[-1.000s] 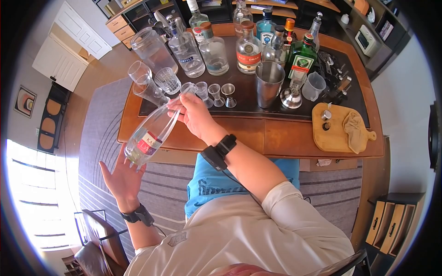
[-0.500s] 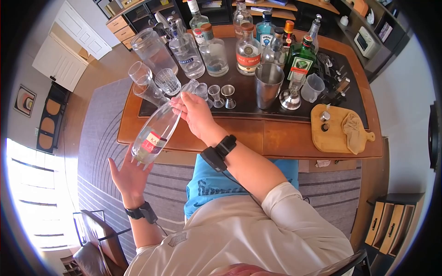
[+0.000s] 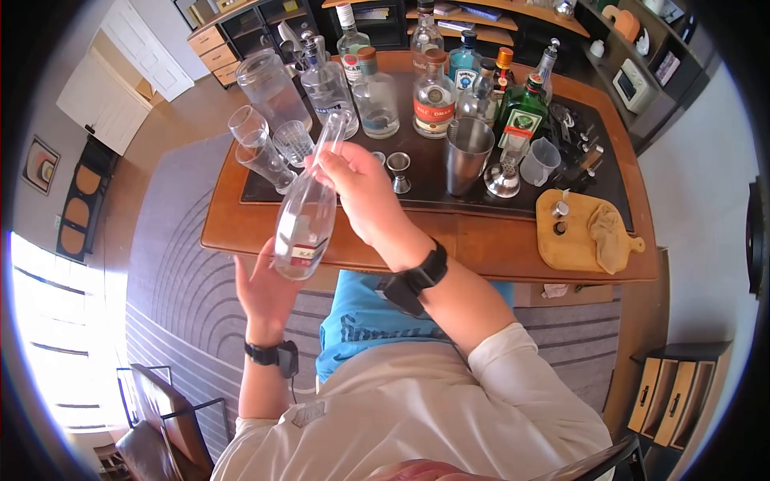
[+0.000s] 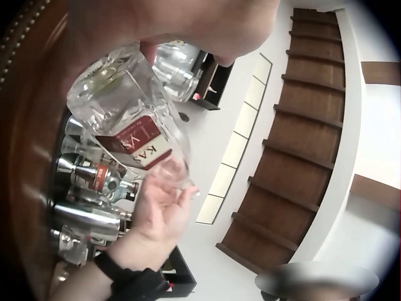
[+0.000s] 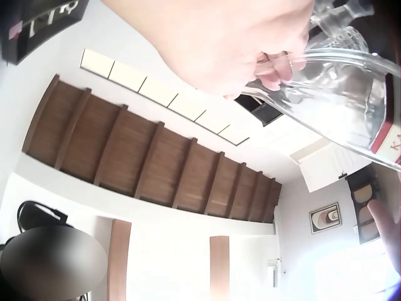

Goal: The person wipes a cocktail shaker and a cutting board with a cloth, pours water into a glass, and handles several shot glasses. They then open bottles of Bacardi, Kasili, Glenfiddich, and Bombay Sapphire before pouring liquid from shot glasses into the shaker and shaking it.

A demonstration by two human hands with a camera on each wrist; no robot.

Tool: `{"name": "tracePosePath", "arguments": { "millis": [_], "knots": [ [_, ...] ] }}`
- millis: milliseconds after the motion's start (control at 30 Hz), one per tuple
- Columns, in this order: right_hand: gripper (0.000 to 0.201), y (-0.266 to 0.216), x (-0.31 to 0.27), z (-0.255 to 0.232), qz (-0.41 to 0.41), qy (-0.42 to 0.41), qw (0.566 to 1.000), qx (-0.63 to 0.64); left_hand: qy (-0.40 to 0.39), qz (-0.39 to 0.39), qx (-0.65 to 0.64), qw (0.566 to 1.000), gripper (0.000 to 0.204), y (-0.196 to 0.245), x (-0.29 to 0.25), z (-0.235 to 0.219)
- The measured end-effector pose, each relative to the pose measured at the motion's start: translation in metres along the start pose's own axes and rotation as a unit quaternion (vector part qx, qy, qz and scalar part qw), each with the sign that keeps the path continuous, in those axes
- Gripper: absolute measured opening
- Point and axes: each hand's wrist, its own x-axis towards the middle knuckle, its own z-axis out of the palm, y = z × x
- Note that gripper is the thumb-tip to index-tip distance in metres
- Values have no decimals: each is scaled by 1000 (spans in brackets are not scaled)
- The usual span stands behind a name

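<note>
Brown surface (image 3: 489,240), crowded with glassware. Clear bottle (image 3: 309,216) aloft at its near edge, tilted, base toward the person. Right hand (image 3: 365,192): fingers clamped round the neck. Left hand (image 3: 269,297): thumb apart, open by the base; some fingers hidden. Judged stiff, slick, breakable glass, base-heavy; fill unclear. Best hold: 1 hand at neck, 1 under base.
</note>
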Motion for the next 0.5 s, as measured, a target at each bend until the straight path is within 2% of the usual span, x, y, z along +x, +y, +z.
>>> {"name": "tracePosePath", "arguments": {
  "millis": [67, 100, 133, 200, 233, 267, 333, 367, 433, 467, 500],
  "knots": [
    [27, -18, -6, -1, -60, -44, 993, -92, -20, -18, -9, 1000, 82, -18, 15, 7],
    [21, -30, -9, 3, -67, -33, 991, -112, -77, -5, 41, 996, 79, -31, 23, 15],
    [23, -39, -11, -3, -68, -53, 986, -141, -133, 9, 91, 987, 76, -43, 30, 22],
    [22, -51, -17, -5, -95, -34, 985, -140, -214, 40, 183, 959, 83, -60, 46, 38],
    [22, -56, -18, -8, -107, -21, 983, -148, -203, -15, 155, 967, 89, -68, 53, 51],
    [23, -62, -22, -10, -114, -5, 977, -182, -204, -11, 148, 968, 89, -76, 61, 59],
    [23, -70, -27, -21, -106, 19, 970, -219, -201, -28, 266, 942, 94, -89, 79, 69],
    [23, -68, -29, -30, -105, 17, 968, -225, -202, -25, 260, 944, 94, -95, 91, 68],
    [27, -65, -33, -43, -133, 48, 949, -281, -230, -34, 394, 889, 98, -106, 111, 67],
    [27, -67, -37, -45, -131, 45, 948, -287, -230, -32, 388, 892, 98, -111, 117, 68],
    [23, -68, -43, -46, -119, 54, 957, -259, -245, 25, 407, 879, 98, -117, 121, 69]
  ]
}}
